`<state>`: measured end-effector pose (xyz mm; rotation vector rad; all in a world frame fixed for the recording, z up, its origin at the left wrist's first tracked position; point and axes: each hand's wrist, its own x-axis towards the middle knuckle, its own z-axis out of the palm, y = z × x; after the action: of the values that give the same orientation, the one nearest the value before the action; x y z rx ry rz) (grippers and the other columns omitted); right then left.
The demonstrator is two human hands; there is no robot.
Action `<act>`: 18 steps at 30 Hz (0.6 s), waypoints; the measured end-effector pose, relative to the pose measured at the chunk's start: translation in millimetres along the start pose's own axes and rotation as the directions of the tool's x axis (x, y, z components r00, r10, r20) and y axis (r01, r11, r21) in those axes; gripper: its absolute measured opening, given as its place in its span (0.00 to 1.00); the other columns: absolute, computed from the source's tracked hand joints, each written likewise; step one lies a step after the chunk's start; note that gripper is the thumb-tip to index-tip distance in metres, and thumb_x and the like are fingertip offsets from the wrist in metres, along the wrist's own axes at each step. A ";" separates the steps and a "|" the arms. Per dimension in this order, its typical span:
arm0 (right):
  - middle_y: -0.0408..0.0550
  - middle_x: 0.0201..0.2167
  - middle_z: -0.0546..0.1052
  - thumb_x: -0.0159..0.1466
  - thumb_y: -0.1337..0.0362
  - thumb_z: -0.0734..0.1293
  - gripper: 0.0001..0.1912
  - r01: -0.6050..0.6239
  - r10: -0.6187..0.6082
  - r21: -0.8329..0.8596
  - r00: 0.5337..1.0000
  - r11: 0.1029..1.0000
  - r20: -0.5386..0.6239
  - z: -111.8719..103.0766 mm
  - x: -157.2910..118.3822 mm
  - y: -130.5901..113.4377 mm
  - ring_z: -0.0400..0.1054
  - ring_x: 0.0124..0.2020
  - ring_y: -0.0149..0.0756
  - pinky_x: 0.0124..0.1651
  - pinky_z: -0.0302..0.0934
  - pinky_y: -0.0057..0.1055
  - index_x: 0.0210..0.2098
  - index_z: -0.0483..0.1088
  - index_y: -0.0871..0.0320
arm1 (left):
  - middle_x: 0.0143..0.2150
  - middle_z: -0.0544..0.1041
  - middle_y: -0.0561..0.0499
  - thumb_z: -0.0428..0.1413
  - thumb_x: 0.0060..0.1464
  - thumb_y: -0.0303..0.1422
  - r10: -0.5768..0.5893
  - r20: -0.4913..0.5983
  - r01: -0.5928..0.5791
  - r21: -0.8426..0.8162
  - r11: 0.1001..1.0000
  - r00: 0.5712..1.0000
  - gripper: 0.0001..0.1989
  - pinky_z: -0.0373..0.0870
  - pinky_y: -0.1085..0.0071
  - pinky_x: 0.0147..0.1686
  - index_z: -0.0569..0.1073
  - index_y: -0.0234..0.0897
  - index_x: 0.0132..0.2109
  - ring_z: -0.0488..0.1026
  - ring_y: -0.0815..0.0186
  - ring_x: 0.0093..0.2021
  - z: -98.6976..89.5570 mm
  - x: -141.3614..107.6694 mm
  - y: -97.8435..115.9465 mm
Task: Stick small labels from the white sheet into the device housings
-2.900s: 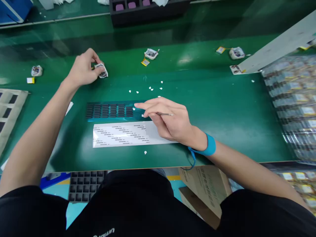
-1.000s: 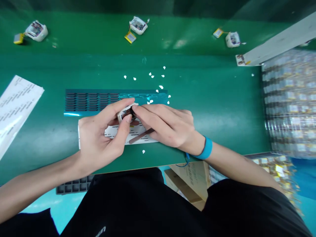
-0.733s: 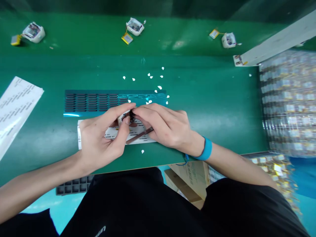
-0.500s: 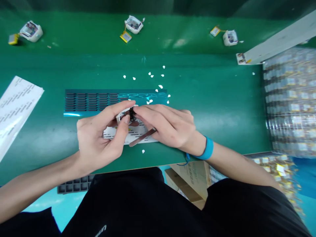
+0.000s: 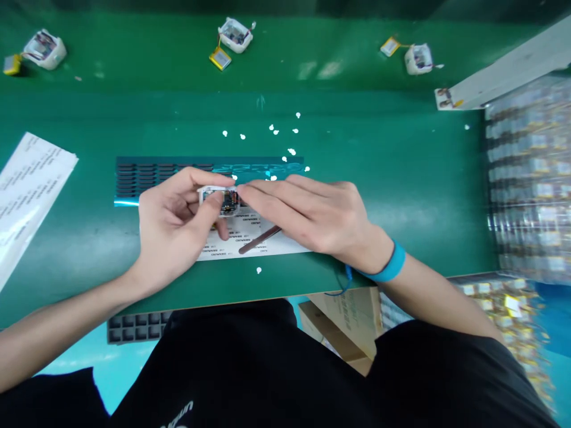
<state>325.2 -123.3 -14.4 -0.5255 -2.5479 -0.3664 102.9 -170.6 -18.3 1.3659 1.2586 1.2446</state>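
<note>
My left hand (image 5: 173,220) is closed around a small white plastic housing (image 5: 236,209) with a dark circuit board inside. Its thumb presses on the board and the index finger runs along the far edge. My right hand (image 5: 310,214) is closed, with its fingertips at the right end of the housing. From under this hand sticks out the rounded end of tweezers (image 5: 259,241), a slim brown-grey metal tool; the rest is hidden. Below both hands lies a printed white sheet (image 5: 232,245). Behind them is a blue film strip (image 5: 165,172) with rows of thin dark pieces.
Several small white dots (image 5: 291,151) are scattered on the green table (image 5: 379,154). Along the back lie white housings (image 5: 235,35) with yellow batteries (image 5: 220,58). Another white sheet (image 5: 31,190) lies left. Stacked clear trays (image 5: 530,178) stand right, beyond a pale bar (image 5: 504,68).
The housing has shifted slightly left and up and tipped, so more of its board shows. My right hand has moved a little right with the tweezers, and its fingertips stay at the housing.
</note>
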 end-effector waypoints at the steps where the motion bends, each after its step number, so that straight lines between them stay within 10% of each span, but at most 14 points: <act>1: 0.44 0.49 0.86 0.78 0.71 0.65 0.13 0.017 -0.017 -0.009 1.000 1.000 -0.007 0.1 -0.8 1.8 0.77 0.38 0.28 0.30 0.63 0.27 0.57 0.78 0.58 | 0.31 0.82 0.56 0.65 0.65 0.27 -0.003 -0.006 0.003 -0.032 0.999 1.000 0.05 0.69 0.73 0.16 0.85 0.42 0.41 0.75 0.72 0.17 -1.1 1.7 0.1; 12: 0.40 0.41 0.85 0.77 0.70 0.65 0.10 0.065 -0.062 0.041 0.995 0.997 -0.073 -1.1 1.2 -1.4 0.75 0.33 0.25 0.26 0.60 0.26 0.51 0.79 0.56 | 0.24 0.77 0.56 0.65 0.65 0.29 -0.046 0.019 0.045 0.065 0.997 0.999 0.05 0.66 0.71 0.17 0.84 0.45 0.41 0.72 0.69 0.18 -2.3 -3.1 8.0; 18: 0.40 0.43 0.85 0.74 0.78 0.66 0.12 -0.196 0.258 0.299 0.949 0.934 -0.183 14.4 0.2 -9.9 0.80 0.38 0.26 0.32 0.67 0.23 0.47 0.77 0.57 | 0.23 0.77 0.57 0.63 0.63 0.24 -0.100 0.100 0.106 -0.063 0.992 0.990 0.07 0.69 0.73 0.14 0.82 0.43 0.40 0.74 0.68 0.16 -0.8 -4.6 9.7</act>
<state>314.7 -126.9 -27.9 -0.6279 -2.2436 0.0191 103.3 -176.1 -9.1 1.2809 1.1938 1.1267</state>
